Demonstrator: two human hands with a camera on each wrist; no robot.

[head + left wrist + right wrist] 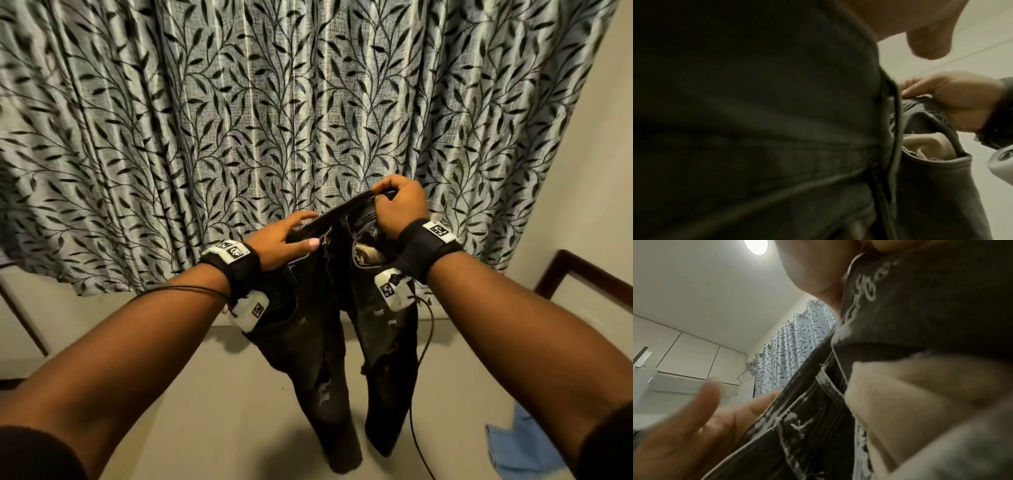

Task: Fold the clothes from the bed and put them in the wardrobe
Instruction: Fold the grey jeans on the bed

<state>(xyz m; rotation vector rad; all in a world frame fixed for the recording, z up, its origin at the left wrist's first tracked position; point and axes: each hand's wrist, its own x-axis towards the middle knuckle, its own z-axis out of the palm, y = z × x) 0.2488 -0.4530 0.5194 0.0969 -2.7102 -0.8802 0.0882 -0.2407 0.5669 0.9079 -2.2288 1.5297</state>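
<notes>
The black ripped jeans (pixel 329 308) hang in the air by their waistband (pixel 342 209), in front of the leaf-print curtain (pixel 239 102) and above the pale bed (pixel 222 394). Their long axis runs straight down from the waistband: both legs drop side by side toward the bed, hems lowest. The waistband itself runs crosswise and slightly tilted, its right end farther up the curtain than its left.

The right hand (pixel 399 205) has fingers and thumb curled over the right end of the waistband and pinches it; this hand carries the weight. The left hand (pixel 284 240) lies against the left end with fingers mostly straight, thumb (pixel 308 244) laid flat on the front panel beside the fly; the right-wrist view shows its palm open against the denim rather than gripping. So the hands are apart, one at each end of the waistband, and the left is nearer the fly. Judging from this, the fold turns on bringing the two waistband ends together so one leg lies over the other.

A pale pocket lining (pixel 368 253) pokes out below the right hand. The left-wrist view is almost filled with dark cloth. A blue garment (pixel 524 442) lies on the bed right of the jeans, cut off by the frame. A dark wooden frame (pixel 582 270) stands right of the curtain. Pale cabinet doors (pixel 690 353), possibly the wardrobe, show left of the curtain in the right-wrist view; I cannot tell for certain.
</notes>
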